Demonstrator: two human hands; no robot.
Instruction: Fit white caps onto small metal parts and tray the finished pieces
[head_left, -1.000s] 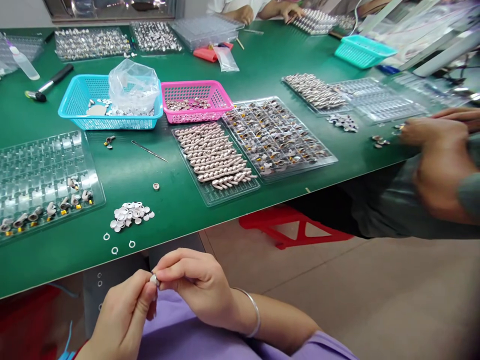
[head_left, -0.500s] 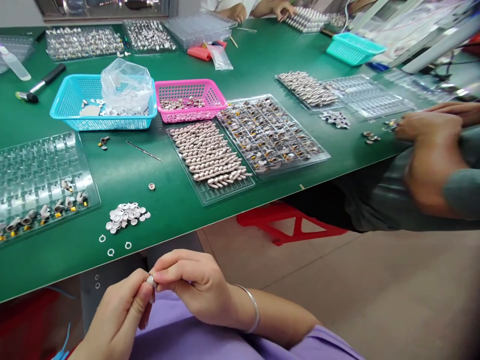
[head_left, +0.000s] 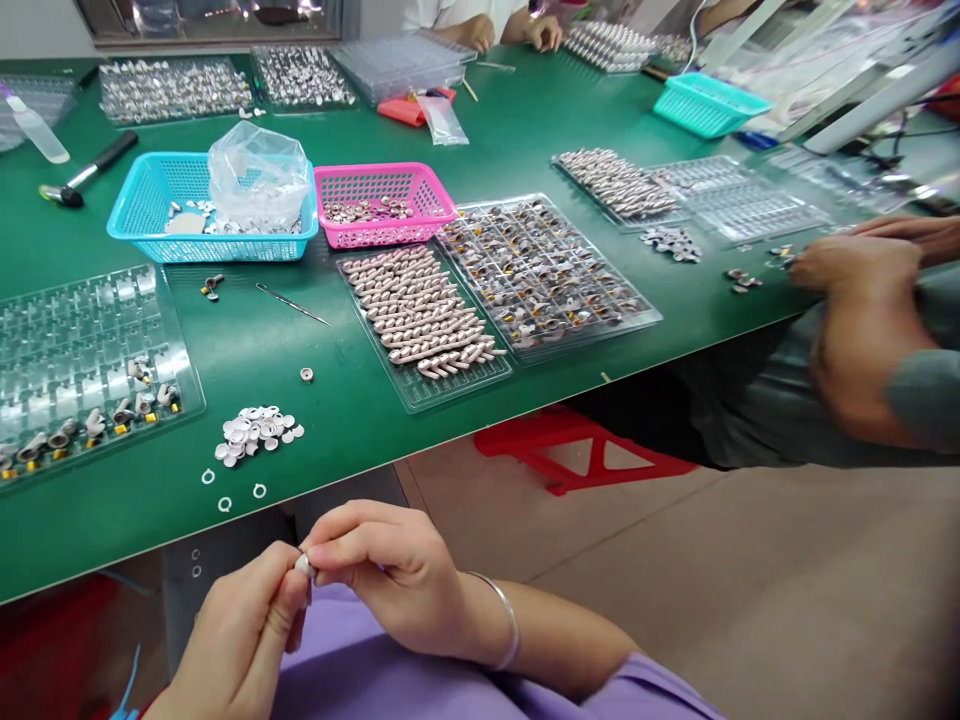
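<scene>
One small pale piece (head_left: pixel 303 565) sits between the left hand (head_left: pixel 244 625) and right hand (head_left: pixel 394 570), over the purple lap (head_left: pixel 375 670), just short of the counter (head_left: pixel 360 430); both hands' fingers pinch it, neither nearer; its long axis I can't tell; opposite, a co-worker's hand (head_left: pixel 544 33) has since left the silvery pieces (head_left: pixel 609 46).
</scene>
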